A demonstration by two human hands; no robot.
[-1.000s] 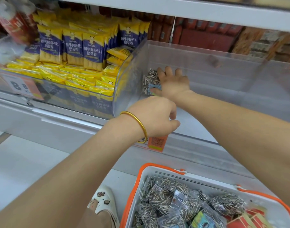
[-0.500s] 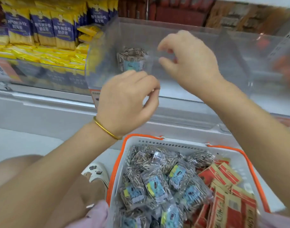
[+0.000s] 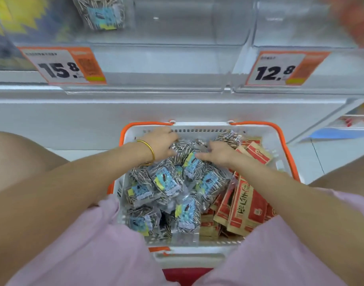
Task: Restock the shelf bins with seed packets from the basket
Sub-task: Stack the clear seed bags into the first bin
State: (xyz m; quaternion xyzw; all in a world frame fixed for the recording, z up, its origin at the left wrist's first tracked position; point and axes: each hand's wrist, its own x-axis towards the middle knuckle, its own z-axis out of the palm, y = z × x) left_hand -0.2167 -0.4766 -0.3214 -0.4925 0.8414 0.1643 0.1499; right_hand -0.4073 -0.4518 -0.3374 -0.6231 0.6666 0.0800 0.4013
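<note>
A white basket [image 3: 199, 130] with orange handles sits between my knees. Its left and middle are piled with clear sunflower seed packets [image 3: 166, 180] bearing blue labels. My left hand [image 3: 161, 144], with a gold bangle at the wrist, curls its fingers over a seed packet [image 3: 182, 150] at the far end of the pile. My right hand [image 3: 219, 153] reaches in beside it and closes thumb and fingers on a neighbouring packet [image 3: 192, 165]. Above, the clear shelf bin [image 3: 187, 27] holds one seed packet [image 3: 103, 14] at its left side.
Red and tan snack packets [image 3: 246, 205] fill the basket's right side. Price tags reading 15.8 [image 3: 62, 66] and 12.8 [image 3: 280, 69] hang on the bin fronts. A second clear bin [image 3: 300, 23] stands to the right. Yellow packets [image 3: 16, 15] show at the far left.
Both hands have come down from the shelf bin into the basket and now close on seed packets. One packet stays in the bin. My view has tilted down.
</note>
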